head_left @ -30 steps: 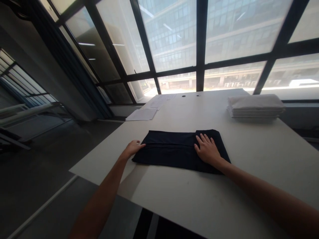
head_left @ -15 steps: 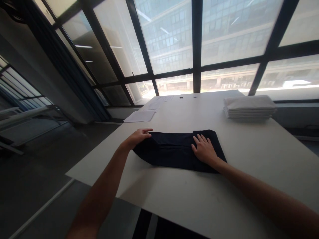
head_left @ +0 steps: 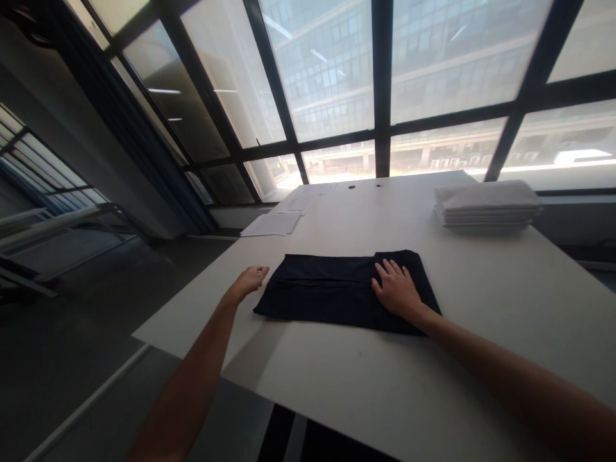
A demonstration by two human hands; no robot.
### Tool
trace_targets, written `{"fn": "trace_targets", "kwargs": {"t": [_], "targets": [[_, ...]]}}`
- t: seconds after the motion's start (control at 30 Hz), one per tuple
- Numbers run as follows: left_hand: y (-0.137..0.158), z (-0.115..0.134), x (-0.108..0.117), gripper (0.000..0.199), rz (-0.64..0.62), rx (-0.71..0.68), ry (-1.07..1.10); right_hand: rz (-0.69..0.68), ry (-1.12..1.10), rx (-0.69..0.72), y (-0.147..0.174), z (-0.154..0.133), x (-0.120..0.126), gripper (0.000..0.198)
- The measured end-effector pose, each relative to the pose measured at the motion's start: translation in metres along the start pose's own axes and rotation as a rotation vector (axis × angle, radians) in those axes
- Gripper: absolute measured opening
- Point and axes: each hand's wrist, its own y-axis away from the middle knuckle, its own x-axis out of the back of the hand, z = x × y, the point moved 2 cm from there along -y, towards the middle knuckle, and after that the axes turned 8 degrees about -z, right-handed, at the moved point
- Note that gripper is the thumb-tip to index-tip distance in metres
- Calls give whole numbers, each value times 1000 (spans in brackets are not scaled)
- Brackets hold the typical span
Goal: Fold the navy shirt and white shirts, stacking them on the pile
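A dark navy folded piece of fabric (head_left: 322, 292), perhaps a garment, lies flat on the white table (head_left: 385, 385). A lengthwise fold line runs along its left and middle part, and a raised folded section shows at its right end. My right hand (head_left: 397, 289) rests flat on that right section, fingers spread and pressing on the cloth. Just off the left edge of the fabric is my left hand (head_left: 251, 282), its fingers curled together, with nothing visible in them. It does not appear to touch the cloth.
A stack of folded white cloths (head_left: 488, 204) sits at the table's far right. Paper sheets (head_left: 272, 223) lie at the far left, and a small dark round spot (head_left: 351, 187) shows near the back edge. Windows (head_left: 327, 77) rise behind the table.
My left hand has let go of the fabric's upper left corner and moved down and left, its fingers curling. The left end of the fabric now lies flatter. My right hand has stayed put.
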Motion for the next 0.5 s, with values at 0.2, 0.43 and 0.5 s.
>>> {"fn": "trace_targets", "kwargs": {"t": [0.2,0.43,0.5], "targets": [[-2,1,-18,84,-113,85,291,2,7,-9,0,0,-1,58],[-5,3,-23,67,-236,18,394,-1,18,-12,0,-1,-1,58],[-4,3,-23,61,-227,28,355,5,18,-11,0,-1,-1,58]]}}
